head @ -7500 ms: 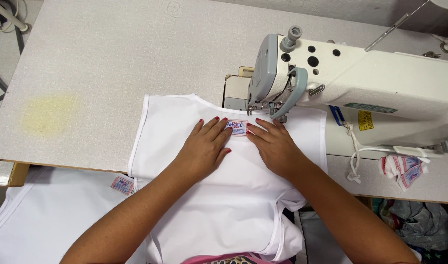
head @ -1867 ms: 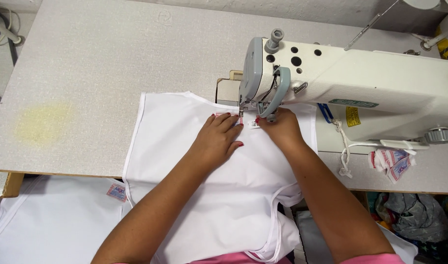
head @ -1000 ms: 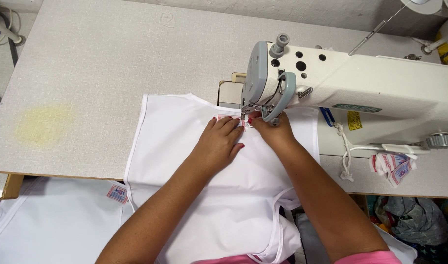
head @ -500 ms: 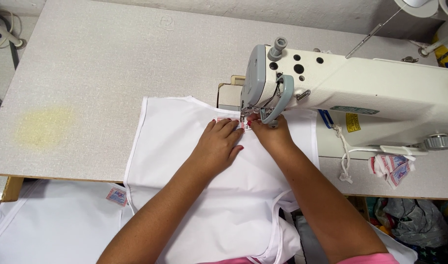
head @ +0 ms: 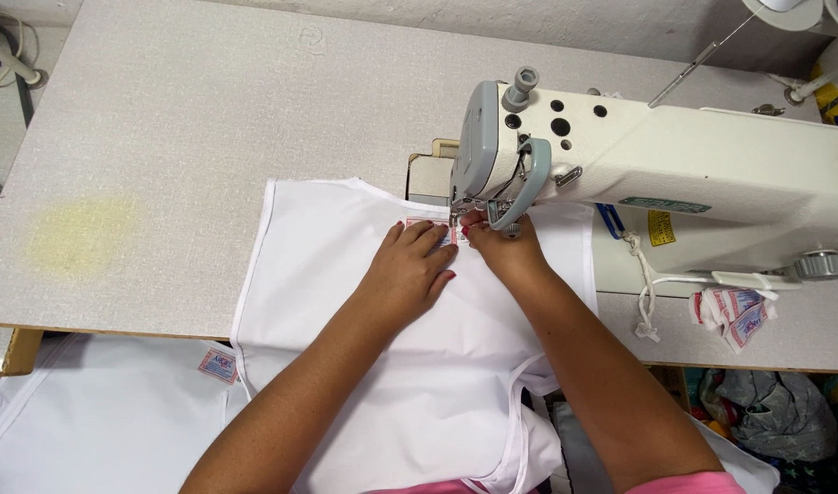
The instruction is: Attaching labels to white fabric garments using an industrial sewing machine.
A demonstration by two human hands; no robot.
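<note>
A white garment [head: 346, 265] lies spread on the grey table [head: 209, 119], running under the head of a white sewing machine [head: 675, 174]. My left hand [head: 408, 271] rests flat on the cloth with fingers spread, its fingertips on a small red and blue label [head: 437, 229] beside the needle. My right hand [head: 499, 249] presses the cloth directly below the presser foot, fingertips next to the label. Part of the label is hidden under my fingers.
A second white garment with a small label [head: 220, 365] hangs below the table's front edge at the left. A bunch of spare labels [head: 735, 313] lies at the right by the machine's handwheel [head: 820, 265]. A yellow stain [head: 76, 236] marks the tabletop.
Both hands have slid the garment and label up under the needle; seconds ago the label lay in the open between my fingers. In the last second my hands have hardly moved.
</note>
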